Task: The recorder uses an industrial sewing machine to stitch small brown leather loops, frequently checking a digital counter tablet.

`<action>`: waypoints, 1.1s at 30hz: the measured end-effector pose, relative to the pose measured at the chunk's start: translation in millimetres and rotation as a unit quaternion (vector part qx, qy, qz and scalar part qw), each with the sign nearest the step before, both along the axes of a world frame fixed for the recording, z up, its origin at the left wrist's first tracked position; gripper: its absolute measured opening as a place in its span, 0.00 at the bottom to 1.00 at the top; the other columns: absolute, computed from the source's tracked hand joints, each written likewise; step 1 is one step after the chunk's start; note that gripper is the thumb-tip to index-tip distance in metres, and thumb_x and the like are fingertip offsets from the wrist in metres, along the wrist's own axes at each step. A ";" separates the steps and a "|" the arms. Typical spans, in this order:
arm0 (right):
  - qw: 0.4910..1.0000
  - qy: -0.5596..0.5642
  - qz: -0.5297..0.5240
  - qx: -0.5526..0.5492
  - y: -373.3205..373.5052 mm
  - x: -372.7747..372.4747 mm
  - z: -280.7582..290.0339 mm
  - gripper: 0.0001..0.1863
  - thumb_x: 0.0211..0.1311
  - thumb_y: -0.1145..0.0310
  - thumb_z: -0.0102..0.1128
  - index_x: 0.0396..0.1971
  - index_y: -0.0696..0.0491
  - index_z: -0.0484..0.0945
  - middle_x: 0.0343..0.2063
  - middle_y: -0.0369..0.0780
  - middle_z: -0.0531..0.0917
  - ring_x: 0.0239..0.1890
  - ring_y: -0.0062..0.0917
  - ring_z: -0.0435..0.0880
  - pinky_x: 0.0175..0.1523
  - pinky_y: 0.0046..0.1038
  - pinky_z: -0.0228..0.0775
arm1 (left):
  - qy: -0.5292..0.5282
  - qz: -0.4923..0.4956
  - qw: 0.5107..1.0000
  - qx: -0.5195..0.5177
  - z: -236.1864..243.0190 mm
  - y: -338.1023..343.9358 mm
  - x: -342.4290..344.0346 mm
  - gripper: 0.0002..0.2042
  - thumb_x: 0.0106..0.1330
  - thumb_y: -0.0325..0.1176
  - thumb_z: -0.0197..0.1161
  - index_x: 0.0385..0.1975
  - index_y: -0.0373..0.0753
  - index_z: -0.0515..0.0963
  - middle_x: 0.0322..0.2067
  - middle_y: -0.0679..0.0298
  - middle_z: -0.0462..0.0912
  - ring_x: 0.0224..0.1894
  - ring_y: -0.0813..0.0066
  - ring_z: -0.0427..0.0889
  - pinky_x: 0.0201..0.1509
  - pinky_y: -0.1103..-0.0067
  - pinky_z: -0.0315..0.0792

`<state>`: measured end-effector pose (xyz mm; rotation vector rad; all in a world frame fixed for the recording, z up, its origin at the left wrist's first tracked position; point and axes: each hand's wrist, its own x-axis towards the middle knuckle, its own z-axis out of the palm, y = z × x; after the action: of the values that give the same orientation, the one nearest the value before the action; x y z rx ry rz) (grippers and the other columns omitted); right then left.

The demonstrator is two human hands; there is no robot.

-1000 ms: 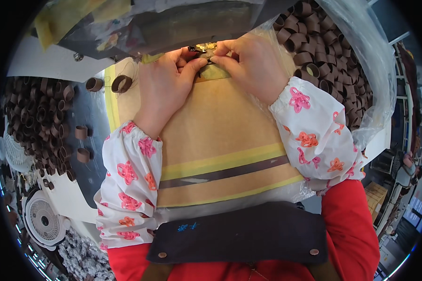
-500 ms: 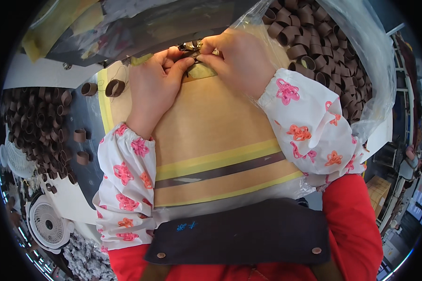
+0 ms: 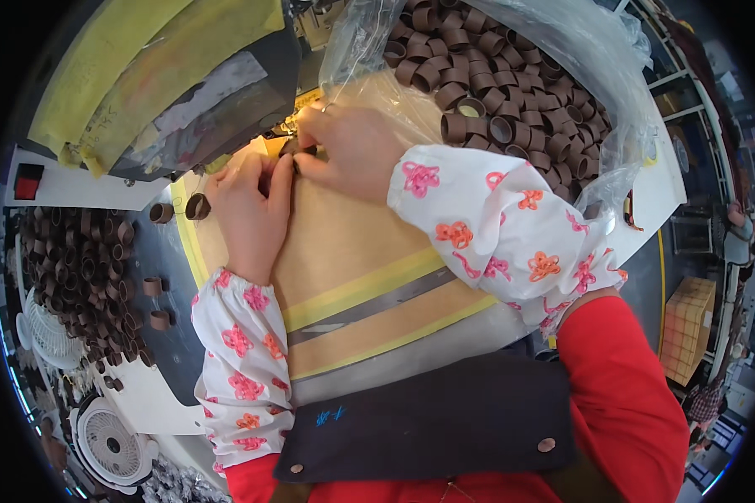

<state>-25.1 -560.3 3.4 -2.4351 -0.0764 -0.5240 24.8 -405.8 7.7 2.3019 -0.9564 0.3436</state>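
Leftward, we have a heap of brown rings (image 3: pixel 75 268) on the bench (image 3: pixel 174 293), then 2 loose loops (image 3: pixel 161 215) and our left hand (image 3: pixel 250 197). Between it and our right hand (image 3: pixel 352 151), a small brown piece (image 3: pixel 290 147) sits at the machine (image 3: pixel 168 92); we cannot tell whether either hand's fingers clamp it. Apparently we're positioning it, which calls for steady guiding next. Farther right, more rings (image 3: pixel 512 101) lie heaped.

Blue handwritten characters (image 3: pixel 330 415) stood on the dark apron flap (image 3: pixel 445 419); faint marks on the yellow tape (image 3: pixel 101 88), upper left, were illegible.
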 end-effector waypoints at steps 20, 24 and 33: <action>0.948 0.035 -0.074 -0.309 -94.5 -16.3 50.8 0.11 0.45 0.73 0.55 0.33 0.51 0.74 0.34 0.36 0.76 0.37 0.31 0.77 0.39 0.31 0.70 | -0.014 -0.009 0.998 0.055 5.1 4.6 -18.3 0.17 0.56 0.26 0.53 0.45 0.27 0.69 0.40 0.43 0.73 0.45 0.46 0.68 0.50 0.65 0.62; 0.931 0.039 -0.086 -0.352 -100.5 -5.1 39.1 0.13 0.44 0.74 0.53 0.34 0.51 0.74 0.36 0.35 0.76 0.40 0.30 0.76 0.41 0.31 0.69 | -0.069 0.027 0.995 0.064 -11.1 -9.2 -1.7 0.14 0.57 0.29 0.54 0.42 0.30 0.71 0.38 0.45 0.74 0.44 0.51 0.71 0.43 0.67 0.67; 0.921 -0.018 -0.072 -0.382 -90.4 -3.6 35.0 0.11 0.45 0.70 0.54 0.33 0.51 0.75 0.35 0.36 0.77 0.37 0.30 0.75 0.40 0.31 0.66 | 0.109 0.000 0.993 -0.054 -2.0 0.9 2.8 0.09 0.58 0.32 0.56 0.34 0.35 0.75 0.24 0.56 0.79 0.25 0.63 0.79 0.29 0.74 0.70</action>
<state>-28.7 -650.7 38.4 -3.2130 -0.1390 -0.7015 27.7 -404.9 5.7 2.1869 -0.8094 0.1363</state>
